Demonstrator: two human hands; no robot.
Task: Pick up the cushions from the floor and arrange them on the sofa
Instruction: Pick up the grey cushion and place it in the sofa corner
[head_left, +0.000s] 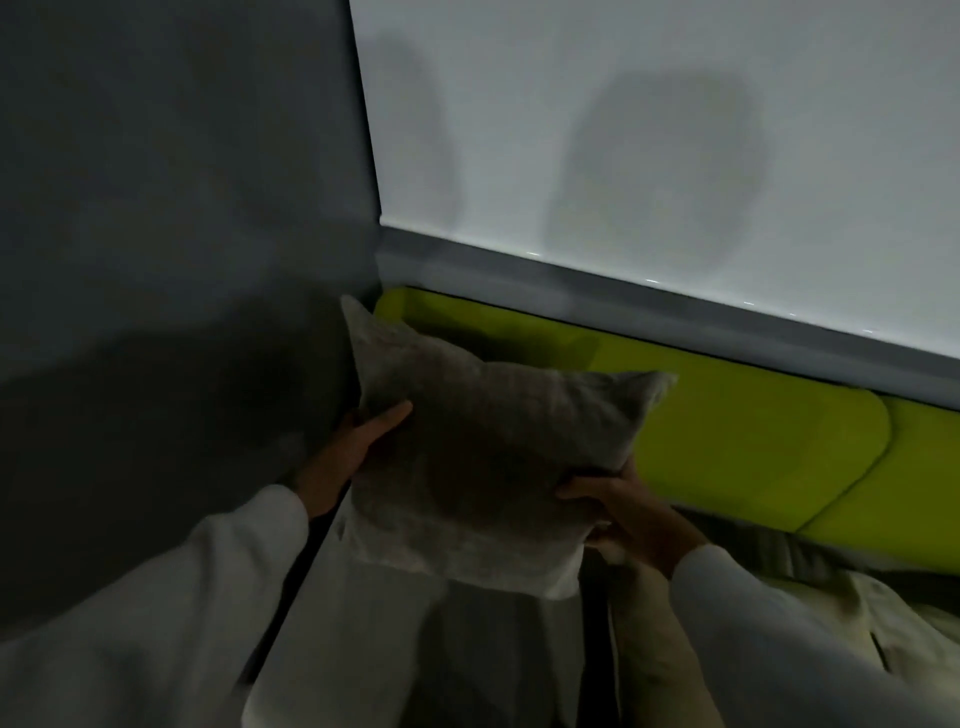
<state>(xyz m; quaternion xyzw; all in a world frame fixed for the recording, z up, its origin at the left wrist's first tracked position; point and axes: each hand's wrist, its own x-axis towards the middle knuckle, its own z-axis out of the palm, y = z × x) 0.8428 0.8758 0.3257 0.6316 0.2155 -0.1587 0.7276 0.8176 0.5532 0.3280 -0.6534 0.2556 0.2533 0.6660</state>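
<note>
A grey cushion (483, 457) is held upright between both hands, left hand (348, 457) closed on its left edge, right hand (628, 514) gripping its lower right corner. The lime-green sofa (737, 441) back lies just beyond and right of the hands.

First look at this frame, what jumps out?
The grey cushion in the centre, held by its side edges between the left hand and right hand, both in pale sleeves. Behind it, the bright lime-green sofa back runs right along the base of the white wall, the only strong colour in a dim scene. A dark grey wall fills the left.
</note>
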